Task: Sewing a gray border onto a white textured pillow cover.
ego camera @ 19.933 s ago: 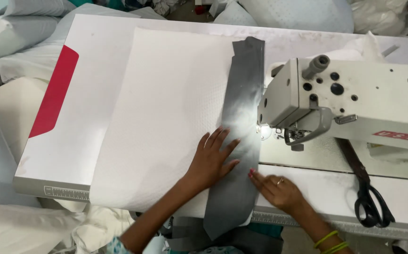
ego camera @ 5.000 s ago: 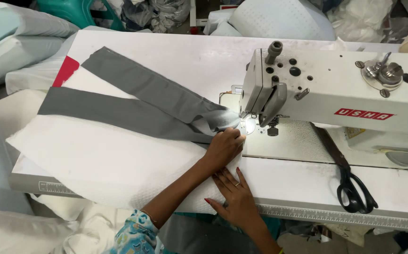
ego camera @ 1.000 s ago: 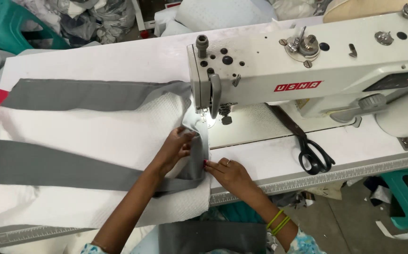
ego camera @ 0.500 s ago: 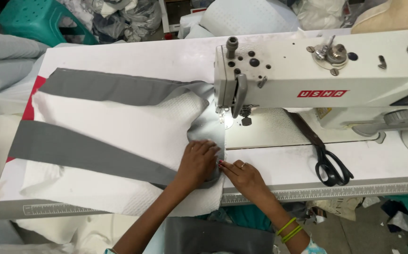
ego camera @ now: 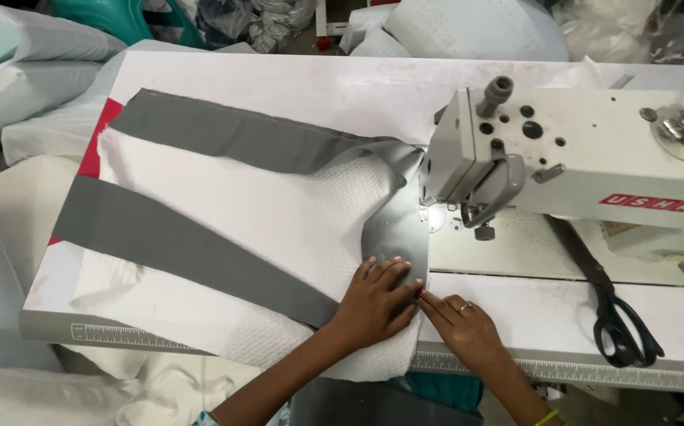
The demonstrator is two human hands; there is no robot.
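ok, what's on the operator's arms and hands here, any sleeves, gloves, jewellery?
No gloves: both hands are bare. The right hand wears a thin ring on one finger, and a yellow-green bangle sits on that wrist. The left hand shows no ring or bangle; its forearm is bare, with a light blue patterned sleeve just visible near the bottom edge.

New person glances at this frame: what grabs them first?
Probably the white sewing machine at the right, its small lamp lighting the needle area. Next, the grey fabric strip that runs in two long bands across the white textured cloth and bends under the machine head. The left hand lies flat on the grey fabric, the right hand beside it; black scissors lie far right.
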